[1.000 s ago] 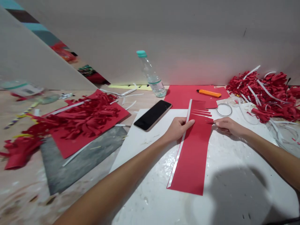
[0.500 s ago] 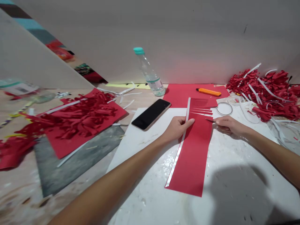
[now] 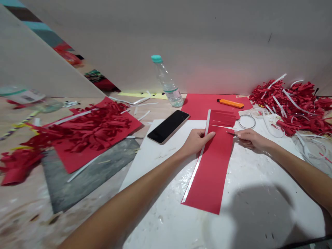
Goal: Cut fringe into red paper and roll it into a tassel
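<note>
A long red paper strip (image 3: 212, 173) with white tape along its left edge lies on the white board. Several narrow fringe cuts (image 3: 224, 118) run in from its right side near the far end. My left hand (image 3: 197, 141) pinches the taped edge, thumb on top of the paper. At the opposite edge, my right hand (image 3: 250, 138) is closed round a thin dark blade (image 3: 230, 133), whose tip lies over the red paper just below the last cut. Its handle is hidden in my fingers, so I cannot tell its exact kind.
A phone (image 3: 168, 126), a leaning plastic bottle (image 3: 168, 83) and an orange box cutter (image 3: 230, 103) lie beyond my hands. A tape ring (image 3: 247, 121) is near my right hand. Red fringed paper heaps (image 3: 290, 100) stand right; more fringe (image 3: 95, 128) lies left.
The fringe strips at the far end, spread with white gaps before, now lie closer together. The blade stays at the right edge, and the whole view has shifted slightly.
</note>
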### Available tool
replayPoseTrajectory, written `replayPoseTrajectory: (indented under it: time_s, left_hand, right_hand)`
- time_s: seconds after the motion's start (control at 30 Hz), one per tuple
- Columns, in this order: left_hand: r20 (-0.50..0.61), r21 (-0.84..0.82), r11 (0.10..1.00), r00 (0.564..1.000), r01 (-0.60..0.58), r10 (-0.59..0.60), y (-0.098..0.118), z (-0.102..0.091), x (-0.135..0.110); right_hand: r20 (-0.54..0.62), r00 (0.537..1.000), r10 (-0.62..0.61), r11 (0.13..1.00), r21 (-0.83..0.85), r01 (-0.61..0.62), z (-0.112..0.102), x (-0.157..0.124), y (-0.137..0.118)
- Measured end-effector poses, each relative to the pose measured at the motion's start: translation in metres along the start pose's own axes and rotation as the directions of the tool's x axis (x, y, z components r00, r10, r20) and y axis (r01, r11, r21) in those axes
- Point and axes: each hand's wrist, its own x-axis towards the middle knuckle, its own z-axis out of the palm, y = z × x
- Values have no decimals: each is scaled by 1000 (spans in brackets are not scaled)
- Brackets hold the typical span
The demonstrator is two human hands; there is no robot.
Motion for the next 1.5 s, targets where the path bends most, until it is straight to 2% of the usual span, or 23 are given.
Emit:
replayPoseTrajectory:
  time_s: [0.53,0.93,1.07,1.4,1.5]
  left_hand:
    - [49,117,991,997,-58,52,0,-2,5]
    - [-18,-59,998,999,33,-34,7,3,-2]
    - [-55,-58,998,998,35,-38,9,4,-1]
    - [26,-210,974,997,80,-77,3,3,-1]
    - [24,-180,981,997,75,-72,3,3,-1]
  right_hand:
    - [-45,998,-41,998,35,43,6,-11,7]
    - [-11,999,-51,999,11,52,4,-1,0]
    - [-20,999,-40,999,0,40,2,4,3]
    - [-16,1000,-18,1000,15,19,1,0,3]
    - [-13,1000,-16,1000,20,16,0,0,4]
